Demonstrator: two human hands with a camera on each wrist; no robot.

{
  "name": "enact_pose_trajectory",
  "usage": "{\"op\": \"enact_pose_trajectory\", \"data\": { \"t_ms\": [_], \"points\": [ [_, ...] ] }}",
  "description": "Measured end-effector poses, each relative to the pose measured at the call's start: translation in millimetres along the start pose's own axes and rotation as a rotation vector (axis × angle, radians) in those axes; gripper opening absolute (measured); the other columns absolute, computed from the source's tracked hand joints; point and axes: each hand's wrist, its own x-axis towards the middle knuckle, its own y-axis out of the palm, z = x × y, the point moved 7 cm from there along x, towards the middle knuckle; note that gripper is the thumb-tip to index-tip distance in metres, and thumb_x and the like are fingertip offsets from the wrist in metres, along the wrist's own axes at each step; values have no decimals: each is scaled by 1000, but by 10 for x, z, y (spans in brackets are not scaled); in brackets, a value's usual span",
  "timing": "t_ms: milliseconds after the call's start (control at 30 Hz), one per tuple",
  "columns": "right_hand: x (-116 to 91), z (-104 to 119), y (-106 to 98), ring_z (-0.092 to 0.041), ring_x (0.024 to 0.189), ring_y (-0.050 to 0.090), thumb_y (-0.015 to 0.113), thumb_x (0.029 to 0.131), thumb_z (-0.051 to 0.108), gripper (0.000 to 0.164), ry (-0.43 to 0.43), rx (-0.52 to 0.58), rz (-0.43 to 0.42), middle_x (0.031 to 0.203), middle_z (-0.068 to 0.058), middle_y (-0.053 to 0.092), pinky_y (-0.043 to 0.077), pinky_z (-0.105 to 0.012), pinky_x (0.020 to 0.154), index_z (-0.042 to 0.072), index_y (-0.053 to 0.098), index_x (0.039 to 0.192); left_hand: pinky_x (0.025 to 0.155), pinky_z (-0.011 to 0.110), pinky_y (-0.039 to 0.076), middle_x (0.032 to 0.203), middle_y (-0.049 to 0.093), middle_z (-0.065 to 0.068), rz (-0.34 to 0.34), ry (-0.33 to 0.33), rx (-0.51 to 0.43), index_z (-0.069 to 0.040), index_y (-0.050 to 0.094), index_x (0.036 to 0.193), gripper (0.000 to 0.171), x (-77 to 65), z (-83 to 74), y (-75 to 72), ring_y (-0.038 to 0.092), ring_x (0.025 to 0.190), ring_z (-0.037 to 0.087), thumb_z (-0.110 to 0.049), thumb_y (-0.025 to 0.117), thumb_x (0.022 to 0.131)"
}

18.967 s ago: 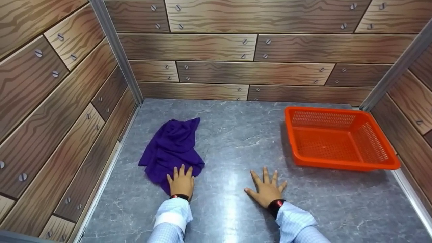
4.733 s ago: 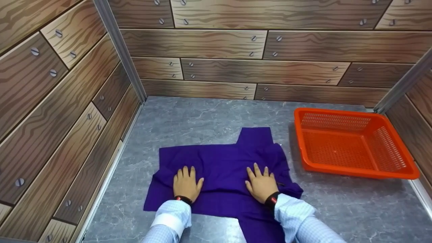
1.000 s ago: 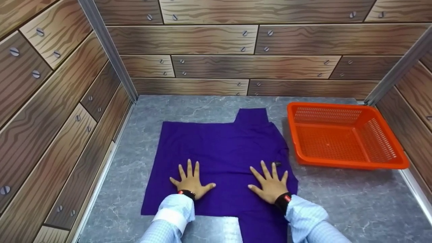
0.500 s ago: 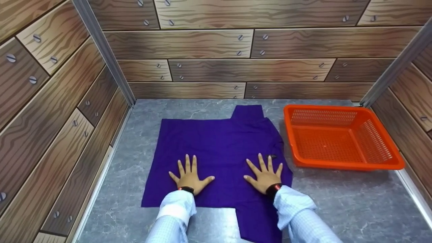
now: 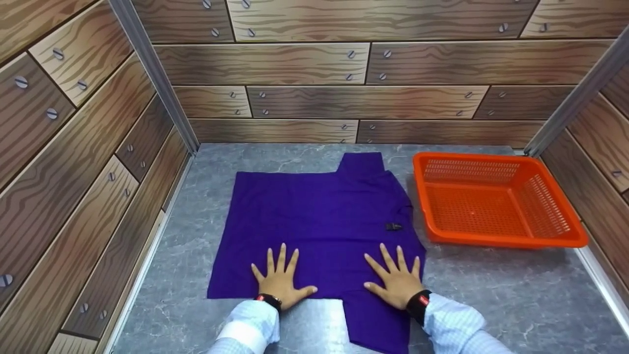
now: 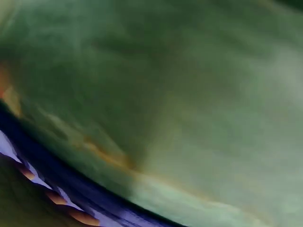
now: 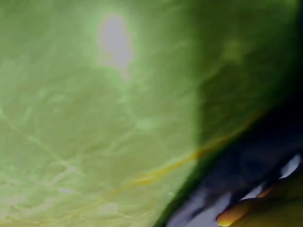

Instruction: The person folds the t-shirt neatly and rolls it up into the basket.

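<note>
A purple T-shirt lies spread nearly flat, its hem to the left and its neck end to the right. One sleeve points to the back, the other toward the person. A small black label shows near the neck. On the front part of the shirt, near its lower edge, rests my left hand, palm down with fingers spread. My right hand lies likewise by the near sleeve and shoulder. Fingertips and purple cloth appear at the lower left of the left wrist view; the right wrist view is blurred.
An orange perforated basket stands right of the shirt, close to the right wall. Wood-patterned panels enclose the grey marbled surface at the back and both sides.
The shirt, first bunched up at the left, was spread out, then smoothed and shifted backward. In the last half second both hands slid toward the person, uncovering the label.
</note>
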Motion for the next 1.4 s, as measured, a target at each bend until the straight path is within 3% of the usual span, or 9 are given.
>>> {"op": "enact_pose_trajectory", "data": {
  "t_ms": [267,500,767,933,1033,1200,1300,1400],
  "points": [
    [156,-62,-38,-55,146,6,49,91,64,72,-8,-5,-16,163,-17,18,1,-83,104,30,34,152,106,81,1,167,10,6,25,-44,9,-30,22,157,112,167,-22,-14,4,151,44,-85,58,66],
    [265,-157,-44,-53,148,0,46,90,69,75,12,-4,9,166,-12,11,-3,-81,105,35,29,154,107,81,0,167,9,4,-9,-43,-4,-32,21,157,114,280,-19,-10,4,152,43,-87,58,64],
    [233,-132,-84,-53,147,3,54,89,64,74,21,46,34,164,-15,14,-5,-82,105,31,35,152,107,80,2,166,12,5,7,-35,-18,-31,25,156,113,225,13,-19,6,151,43,-84,61,64],
    [202,-92,-140,-54,147,2,61,91,52,69,55,123,44,163,-18,15,-2,-80,107,26,39,151,109,78,7,165,15,12,-37,2,-96,-22,30,155,102,138,11,-94,10,150,47,-68,69,73],
    [147,-108,-222,-56,146,8,66,90,40,63,68,209,-22,160,-24,23,4,-78,109,18,48,146,111,75,13,163,19,16,-79,11,-167,-15,32,154,94,73,56,-212,13,148,49,-52,74,79],
    [-70,-151,-443,-55,133,40,72,85,22,47,-18,303,-241,142,-31,48,31,-67,109,4,63,128,109,71,25,151,40,24,-186,-4,-220,-4,41,147,80,-105,309,-499,30,140,54,-36,74,82],
    [-263,-137,-523,-41,116,60,76,81,15,36,-138,251,-331,123,-21,64,47,-55,100,3,69,115,107,67,34,139,55,24,-254,16,-202,-2,53,138,65,-247,513,-631,44,131,52,-28,75,83],
    [-462,-87,-517,-25,97,66,80,77,15,28,-291,124,-354,105,-6,70,55,-44,86,8,72,103,104,59,42,127,64,20,-303,69,-146,-2,64,125,50,-370,669,-703,55,123,45,-21,77,81]
  ]
}}
